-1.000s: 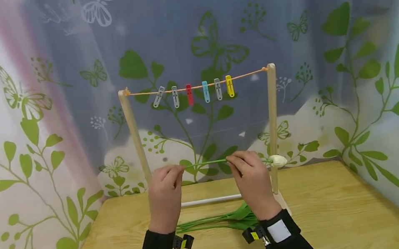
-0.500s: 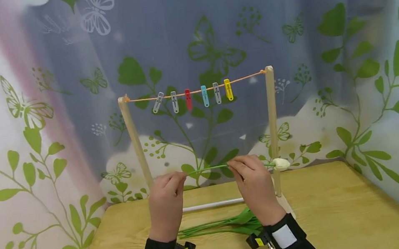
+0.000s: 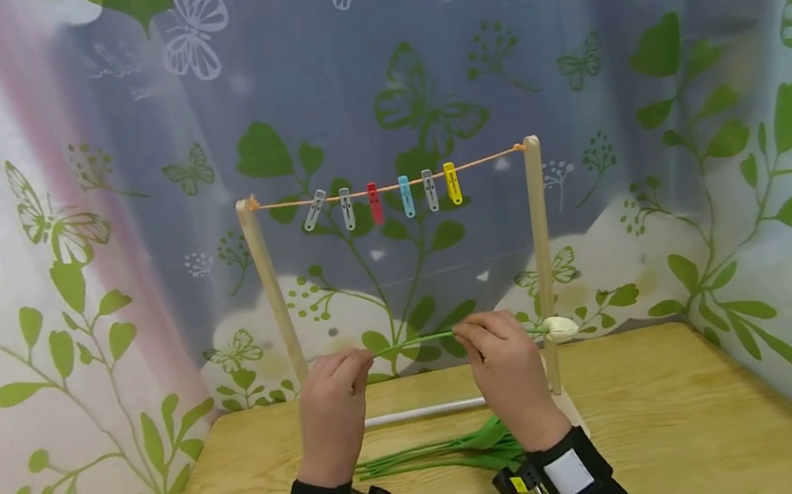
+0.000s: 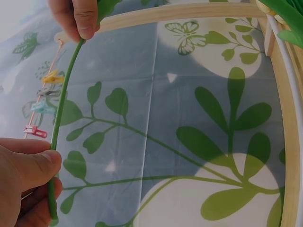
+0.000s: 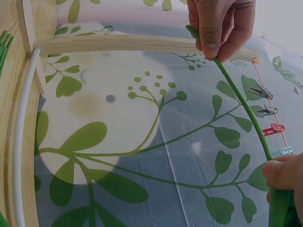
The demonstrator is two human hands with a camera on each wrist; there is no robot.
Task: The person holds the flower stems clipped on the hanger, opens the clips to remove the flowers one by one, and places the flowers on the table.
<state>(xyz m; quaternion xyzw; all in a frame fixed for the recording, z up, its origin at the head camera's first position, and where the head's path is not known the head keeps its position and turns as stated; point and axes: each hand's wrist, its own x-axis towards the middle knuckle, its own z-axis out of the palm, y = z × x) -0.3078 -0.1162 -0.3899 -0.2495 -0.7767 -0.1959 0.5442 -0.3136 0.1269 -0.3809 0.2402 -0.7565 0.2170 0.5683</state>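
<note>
Both hands hold a white tulip (image 3: 563, 328) level in the air, its bloom at the right and its green stem (image 3: 416, 341) stretched between them. My left hand (image 3: 335, 409) pinches the stem near its cut end, thumb against fingers, as the left wrist view shows at the stem (image 4: 61, 104). Higher along the stem, by the leaves, my right hand (image 3: 509, 374) pinches it between thumb and fingertips. In the right wrist view the stem (image 5: 241, 101) bows slightly between the hands. Below them, several more green stems with leaves (image 3: 453, 448) lie on the table, their right end hidden by the right hand.
Behind the hands stands a wooden frame (image 3: 545, 261) with an orange string (image 3: 490, 159) across its top. Several clothespins hang there, among them a red clothespin (image 3: 375, 203) and a yellow clothespin (image 3: 453, 183). A white rod (image 3: 425, 412) runs low between the posts. A printed curtain (image 3: 312, 66) surrounds the wooden table (image 3: 658, 413).
The view has tilted up slightly, so the frame, table and hands sit lower in it. Both hands keep their pinch on the tulip, whose stem now slopes a little more.
</note>
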